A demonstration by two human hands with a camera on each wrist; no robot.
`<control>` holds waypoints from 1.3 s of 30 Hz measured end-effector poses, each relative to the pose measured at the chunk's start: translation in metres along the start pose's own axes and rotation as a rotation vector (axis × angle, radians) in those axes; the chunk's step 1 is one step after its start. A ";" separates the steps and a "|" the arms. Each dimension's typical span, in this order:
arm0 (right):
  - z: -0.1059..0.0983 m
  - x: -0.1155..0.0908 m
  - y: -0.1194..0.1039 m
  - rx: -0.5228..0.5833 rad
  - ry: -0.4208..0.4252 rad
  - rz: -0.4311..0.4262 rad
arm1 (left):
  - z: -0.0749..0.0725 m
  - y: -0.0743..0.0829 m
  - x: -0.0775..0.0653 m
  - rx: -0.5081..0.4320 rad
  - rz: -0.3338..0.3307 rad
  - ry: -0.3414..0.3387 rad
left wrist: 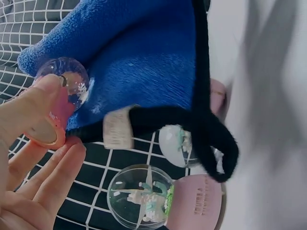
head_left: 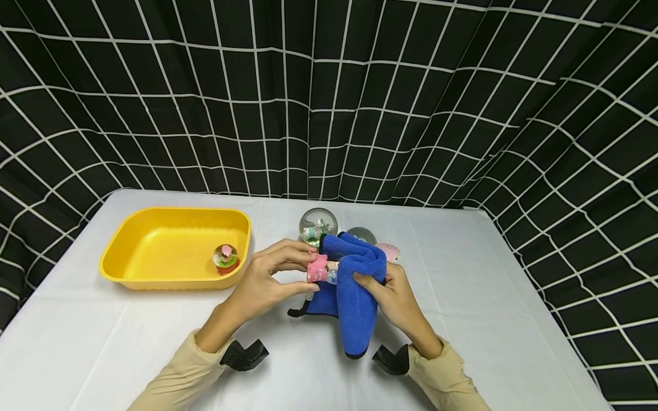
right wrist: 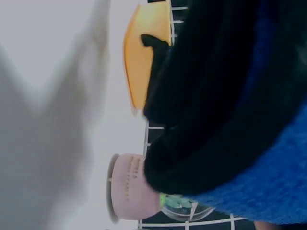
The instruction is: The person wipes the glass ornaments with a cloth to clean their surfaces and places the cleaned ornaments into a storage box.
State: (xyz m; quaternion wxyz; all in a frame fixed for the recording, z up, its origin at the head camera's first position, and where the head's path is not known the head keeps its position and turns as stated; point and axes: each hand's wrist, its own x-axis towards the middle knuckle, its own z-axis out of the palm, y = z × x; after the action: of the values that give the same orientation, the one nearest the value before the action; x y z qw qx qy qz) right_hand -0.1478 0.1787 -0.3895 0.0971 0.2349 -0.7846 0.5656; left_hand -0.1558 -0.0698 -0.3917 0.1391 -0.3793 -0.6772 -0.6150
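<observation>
The left hand [head_left: 269, 277] pinches a small clear snow globe [head_left: 320, 270] by its pink base, its dome against the blue plush cloth [head_left: 360, 279] with black edging that the right hand [head_left: 392, 294] grips, I see remotely. Just beyond the hands sits a larger clear-domed globe [head_left: 318, 224]; to their left, a yellow plastic tray [head_left: 169, 251] on the white worktop [head_left: 478, 297] holds a little red-based globe [head_left: 226, 260].

a creased beige fabric left sleeve [head_left: 175, 374] and matching beige right sleeve [head_left: 446, 375]; at the cuffs [head_left: 201, 346], a black, angular left wrist piece [head_left: 244, 355] and a similarly black, angular right wrist piece [head_left: 393, 360].
</observation>
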 end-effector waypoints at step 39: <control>0.018 -0.005 0.007 0.264 -0.130 0.201 | 0.002 0.003 0.000 -0.008 -0.221 -0.077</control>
State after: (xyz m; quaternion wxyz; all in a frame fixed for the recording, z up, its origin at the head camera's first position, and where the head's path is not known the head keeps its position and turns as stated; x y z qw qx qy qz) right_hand -0.1452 0.1650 -0.4035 -0.0427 0.2021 -0.7278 0.6539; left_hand -0.1530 -0.0680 -0.3899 0.0429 -0.3264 -0.7171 -0.6144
